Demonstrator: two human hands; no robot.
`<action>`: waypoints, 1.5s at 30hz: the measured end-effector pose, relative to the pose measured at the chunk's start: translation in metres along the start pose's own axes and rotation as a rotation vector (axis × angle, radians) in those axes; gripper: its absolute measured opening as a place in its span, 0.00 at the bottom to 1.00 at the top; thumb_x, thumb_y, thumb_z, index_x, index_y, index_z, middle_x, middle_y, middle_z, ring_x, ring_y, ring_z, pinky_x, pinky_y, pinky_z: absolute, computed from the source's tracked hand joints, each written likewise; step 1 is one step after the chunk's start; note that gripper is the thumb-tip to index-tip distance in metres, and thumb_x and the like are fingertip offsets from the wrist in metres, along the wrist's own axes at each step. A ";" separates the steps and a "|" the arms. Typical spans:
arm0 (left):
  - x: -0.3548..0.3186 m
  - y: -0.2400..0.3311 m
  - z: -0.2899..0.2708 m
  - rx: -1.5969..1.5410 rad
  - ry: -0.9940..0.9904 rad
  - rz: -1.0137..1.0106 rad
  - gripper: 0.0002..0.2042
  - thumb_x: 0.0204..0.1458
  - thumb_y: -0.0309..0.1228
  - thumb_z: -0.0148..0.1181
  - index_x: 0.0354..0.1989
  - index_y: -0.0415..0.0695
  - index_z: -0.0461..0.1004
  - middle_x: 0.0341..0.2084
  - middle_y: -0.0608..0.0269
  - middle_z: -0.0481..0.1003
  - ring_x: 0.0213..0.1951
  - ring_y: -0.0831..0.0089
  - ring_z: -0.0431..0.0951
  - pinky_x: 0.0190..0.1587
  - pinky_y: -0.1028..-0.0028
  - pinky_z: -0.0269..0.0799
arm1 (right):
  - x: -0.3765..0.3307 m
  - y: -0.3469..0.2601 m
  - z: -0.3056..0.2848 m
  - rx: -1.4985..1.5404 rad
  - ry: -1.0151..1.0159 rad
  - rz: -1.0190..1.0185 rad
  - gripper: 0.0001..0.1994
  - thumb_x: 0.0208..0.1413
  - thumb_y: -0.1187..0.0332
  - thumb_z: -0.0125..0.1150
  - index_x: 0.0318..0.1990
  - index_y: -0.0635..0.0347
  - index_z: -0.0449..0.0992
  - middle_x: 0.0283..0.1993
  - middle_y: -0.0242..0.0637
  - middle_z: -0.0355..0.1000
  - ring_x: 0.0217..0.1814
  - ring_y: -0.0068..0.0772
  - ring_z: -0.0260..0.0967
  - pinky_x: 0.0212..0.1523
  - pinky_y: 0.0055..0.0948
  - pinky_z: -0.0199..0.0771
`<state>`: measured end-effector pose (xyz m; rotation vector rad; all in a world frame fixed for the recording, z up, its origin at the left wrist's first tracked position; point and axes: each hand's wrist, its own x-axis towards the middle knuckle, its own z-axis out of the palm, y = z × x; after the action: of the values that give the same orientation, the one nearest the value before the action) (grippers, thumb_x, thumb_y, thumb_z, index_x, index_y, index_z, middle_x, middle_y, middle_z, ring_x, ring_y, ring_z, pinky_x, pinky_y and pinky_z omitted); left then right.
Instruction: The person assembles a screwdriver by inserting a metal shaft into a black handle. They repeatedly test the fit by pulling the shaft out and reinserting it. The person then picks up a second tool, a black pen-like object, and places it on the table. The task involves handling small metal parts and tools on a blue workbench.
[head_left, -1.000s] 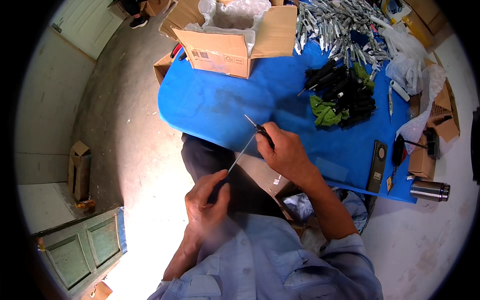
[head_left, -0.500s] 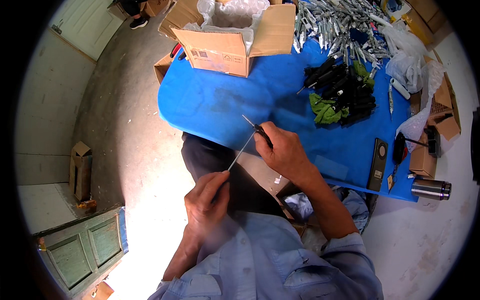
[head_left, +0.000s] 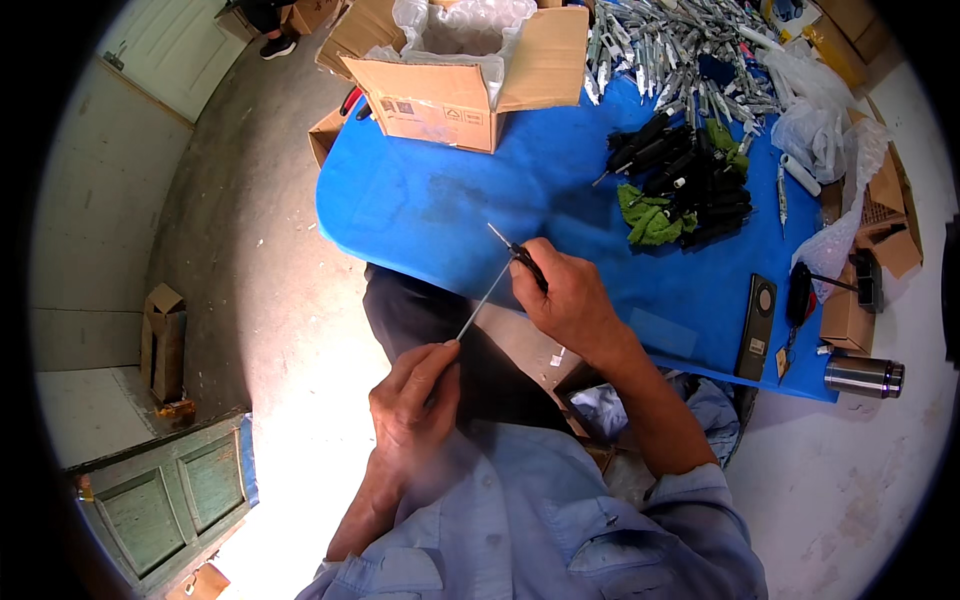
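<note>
Thin rod [head_left: 487, 297] pinched (both ends) between raised hands.

Blue table [head_left: 440, 205] bearing an open cardboard box [head_left: 470, 75], black tools [head_left: 690, 180], green cloth [head_left: 650, 218], plastic bags [head_left: 815, 130].

Bright daylight, hard and from above. Blown-out white patch on the floor [head_left: 300, 440] beside the left hand [head_left: 415, 405], detail lost there. Strong glare off pale ground lower right too. Blue bench [head_left: 450, 200] evenly lit, saturated, soft shadows under the cardboard box [head_left: 455, 85] and the dark pile of tools [head_left: 690, 185]. Dark shadow below the bench edge over the lap. Heavy fisheye: black vignette at all corners, straight edges bowed near the rim, door panels curved. Centre sharp; slight haze over the shirt [head_left: 540, 530], softer detail toward the rim.
</note>
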<state>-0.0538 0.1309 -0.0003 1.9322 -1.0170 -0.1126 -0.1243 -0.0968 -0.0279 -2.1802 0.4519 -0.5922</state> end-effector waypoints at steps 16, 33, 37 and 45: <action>0.000 0.001 -0.005 0.271 -0.024 0.130 0.20 0.47 0.15 0.71 0.49 0.47 0.81 0.42 0.52 0.82 0.40 0.58 0.86 0.39 0.66 0.83 | 0.000 0.000 0.000 -0.020 -0.003 -0.022 0.10 0.62 0.70 0.61 0.33 0.62 0.66 0.24 0.52 0.69 0.28 0.62 0.70 0.26 0.52 0.67; 0.006 0.004 -0.013 0.122 -0.034 0.011 0.17 0.53 0.17 0.64 0.51 0.42 0.81 0.41 0.55 0.81 0.35 0.67 0.82 0.37 0.73 0.79 | -0.003 -0.004 0.002 -0.106 0.016 -0.063 0.10 0.62 0.69 0.61 0.34 0.62 0.66 0.28 0.50 0.70 0.31 0.60 0.71 0.28 0.52 0.69; 0.009 0.011 -0.021 -0.120 -0.128 -0.291 0.15 0.56 0.17 0.62 0.52 0.38 0.80 0.38 0.55 0.82 0.36 0.73 0.82 0.40 0.77 0.76 | -0.004 -0.006 0.001 -0.119 0.014 -0.068 0.10 0.62 0.68 0.61 0.34 0.62 0.66 0.28 0.48 0.70 0.31 0.59 0.72 0.28 0.51 0.70; 0.012 0.004 -0.021 0.040 -0.106 -0.060 0.15 0.55 0.17 0.64 0.52 0.39 0.79 0.38 0.52 0.82 0.38 0.64 0.85 0.41 0.70 0.80 | -0.004 -0.002 0.003 -0.154 0.006 -0.101 0.09 0.62 0.68 0.60 0.35 0.62 0.67 0.29 0.48 0.71 0.30 0.58 0.73 0.28 0.51 0.71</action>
<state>-0.0385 0.1361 0.0189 2.0111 -1.0379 -0.2318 -0.1257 -0.0915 -0.0287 -2.3596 0.4042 -0.6374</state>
